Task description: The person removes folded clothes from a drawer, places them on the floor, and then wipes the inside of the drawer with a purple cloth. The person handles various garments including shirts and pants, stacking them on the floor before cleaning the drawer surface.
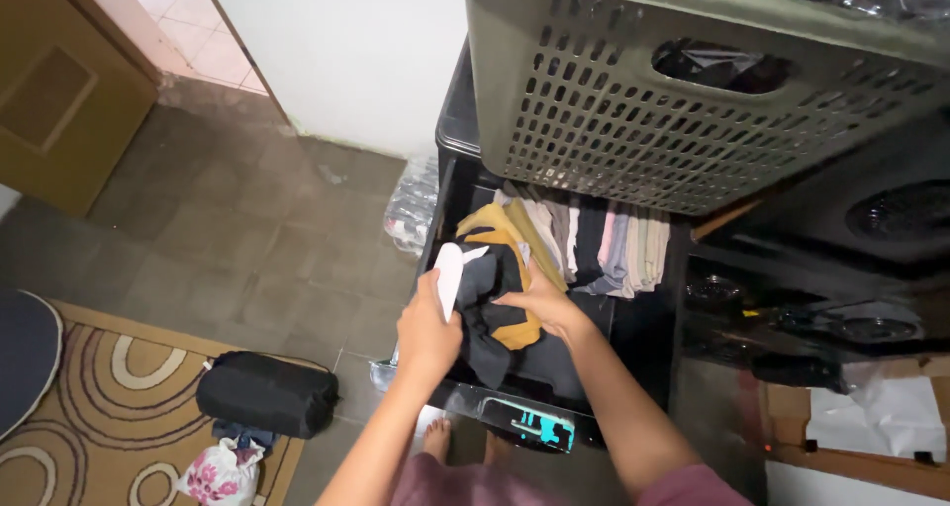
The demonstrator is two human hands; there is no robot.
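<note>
Garment (495, 298) seemingly gripped by hands (427, 328).

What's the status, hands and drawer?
Left hand grips white folded item. Right hand presses black-and-mustard garment in open drawer. Laundry basket overhangs above.

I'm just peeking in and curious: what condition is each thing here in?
Drawer: pulled open, full of clothes.
Folded clothes: upright in a row.
Black-and-yellow garment: rumpled, under both hands.
Left hand: gripping a white item.
Right hand: pressing the garment.
Laundry basket: on top of the unit, holding things.
</note>
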